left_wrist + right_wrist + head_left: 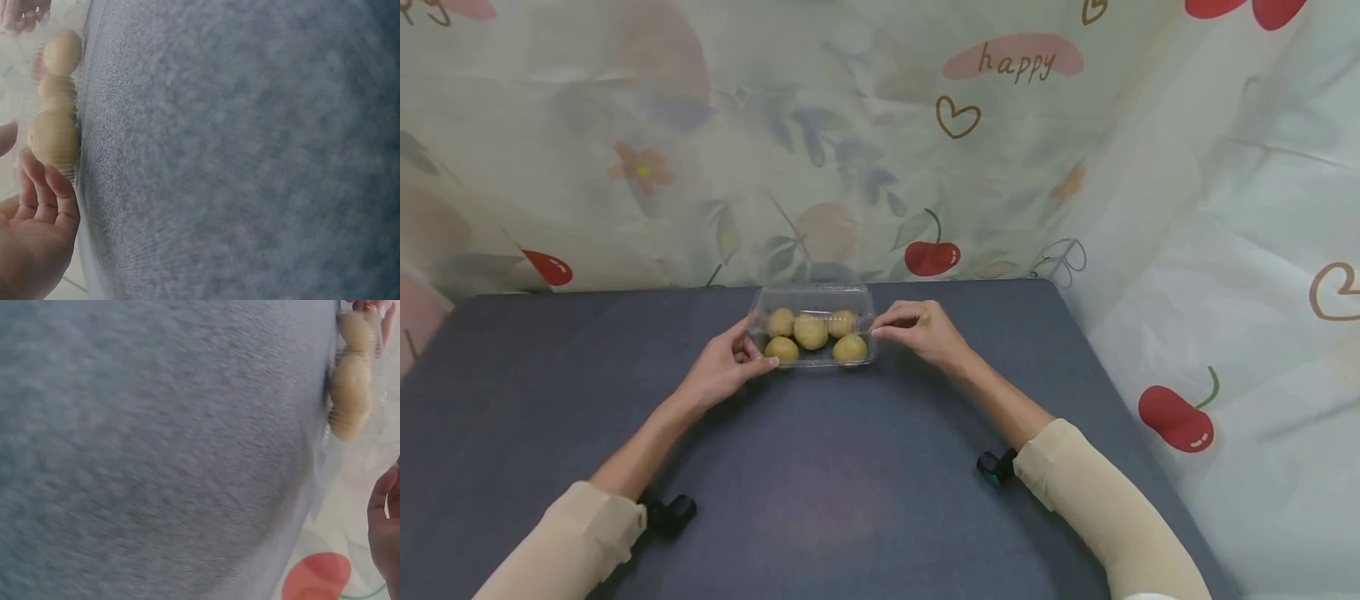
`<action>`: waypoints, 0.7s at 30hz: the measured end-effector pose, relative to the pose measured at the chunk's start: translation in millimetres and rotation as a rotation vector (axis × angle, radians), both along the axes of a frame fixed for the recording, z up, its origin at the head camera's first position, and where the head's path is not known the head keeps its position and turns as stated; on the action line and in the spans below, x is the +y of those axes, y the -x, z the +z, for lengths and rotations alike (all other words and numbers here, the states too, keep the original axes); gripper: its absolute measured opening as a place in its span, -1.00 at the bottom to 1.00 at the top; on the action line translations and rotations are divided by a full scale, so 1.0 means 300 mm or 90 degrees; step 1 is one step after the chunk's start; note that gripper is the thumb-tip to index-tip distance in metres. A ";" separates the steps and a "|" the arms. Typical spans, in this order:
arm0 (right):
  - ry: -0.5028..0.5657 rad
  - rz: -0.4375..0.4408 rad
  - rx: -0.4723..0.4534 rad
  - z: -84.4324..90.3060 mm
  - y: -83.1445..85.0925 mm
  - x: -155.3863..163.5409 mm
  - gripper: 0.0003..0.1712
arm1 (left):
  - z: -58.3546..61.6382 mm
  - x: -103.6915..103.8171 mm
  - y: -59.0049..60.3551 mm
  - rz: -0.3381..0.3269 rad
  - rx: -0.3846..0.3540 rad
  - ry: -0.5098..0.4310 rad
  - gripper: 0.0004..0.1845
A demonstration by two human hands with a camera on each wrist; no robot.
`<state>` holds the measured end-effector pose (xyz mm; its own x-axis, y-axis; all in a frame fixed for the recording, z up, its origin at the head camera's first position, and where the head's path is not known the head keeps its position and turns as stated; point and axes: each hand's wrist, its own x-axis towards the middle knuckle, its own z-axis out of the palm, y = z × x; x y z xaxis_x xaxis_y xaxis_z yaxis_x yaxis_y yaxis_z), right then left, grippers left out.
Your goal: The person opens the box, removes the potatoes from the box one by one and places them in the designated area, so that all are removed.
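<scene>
A clear plastic clamshell box (817, 363) with several round yellow potatoes (811, 332) inside stands near the table's back edge. Its clear lid (814, 297) is raised at the back. My left hand (718, 371) holds the box's left end, thumb at the front corner and fingers along the side. At the right edge, my right hand (928, 335) pinches the clear plastic between thumb and forefinger. The left wrist view shows the left hand's curled fingers (47, 194) close by the nearest potato (55, 137). In the right wrist view, the right hand (386, 531) is partly cut off.
The dark grey table (835, 467) reaches from the box toward me and out to both sides. Right behind it hangs a printed curtain (850, 167), which also runs along the right side. A black wrist camera (672, 515) sits below the left sleeve.
</scene>
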<state>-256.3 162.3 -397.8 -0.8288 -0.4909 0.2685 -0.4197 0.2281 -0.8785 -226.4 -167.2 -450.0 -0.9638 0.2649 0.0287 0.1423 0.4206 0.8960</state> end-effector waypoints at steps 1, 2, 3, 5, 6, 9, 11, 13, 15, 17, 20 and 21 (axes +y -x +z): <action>0.001 -0.002 0.002 0.007 0.002 -0.001 -0.86 | 0.001 -0.001 0.000 0.000 -0.005 0.000 -0.07; 0.001 -0.003 0.003 0.013 0.005 -0.001 -0.85 | 0.001 -0.002 0.000 0.001 -0.012 0.002 -0.07; 0.002 -0.005 0.004 0.021 0.007 -0.001 -0.85 | 0.002 -0.002 -0.001 0.001 -0.020 0.005 -0.07; 0.005 -0.009 0.006 0.037 0.010 -0.002 -0.86 | 0.004 -0.002 -0.001 0.002 -0.034 0.008 -0.08; 0.007 -0.010 0.007 0.045 0.013 -0.002 -0.85 | 0.005 -0.001 -0.001 0.002 -0.041 0.006 -0.08; 0.012 -0.006 0.017 0.064 0.019 -0.002 -0.85 | 0.006 0.000 0.001 0.003 -0.057 -0.002 -0.11; 0.017 0.000 0.028 0.071 0.022 -0.003 -0.85 | 0.006 -0.001 0.002 0.003 -0.066 -0.013 -0.11; 0.024 0.005 0.040 0.075 0.027 -0.004 -0.85 | 0.005 -0.003 0.003 0.001 -0.072 -0.020 -0.11; 0.030 0.005 0.051 0.079 0.029 -0.007 -0.87 | 0.005 -0.004 0.005 -0.001 -0.078 -0.026 -0.10; 0.036 0.000 0.058 0.082 0.032 -0.009 -0.88 | 0.006 -0.005 0.006 -0.001 -0.084 -0.032 -0.10; 0.043 -0.012 0.072 0.086 0.034 -0.013 -0.89 | 0.005 -0.007 0.007 -0.001 -0.099 -0.040 -0.09; 0.046 -0.015 0.077 0.087 0.035 -0.015 -0.89 | 0.004 -0.008 0.007 -0.002 -0.105 -0.043 -0.09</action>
<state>-266.7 158.0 -371.6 -0.7990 -0.4478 0.4014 -0.5192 0.1769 -0.8361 -228.6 -169.4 -448.8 -0.9561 0.2708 -0.1115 -0.0075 0.3578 0.9338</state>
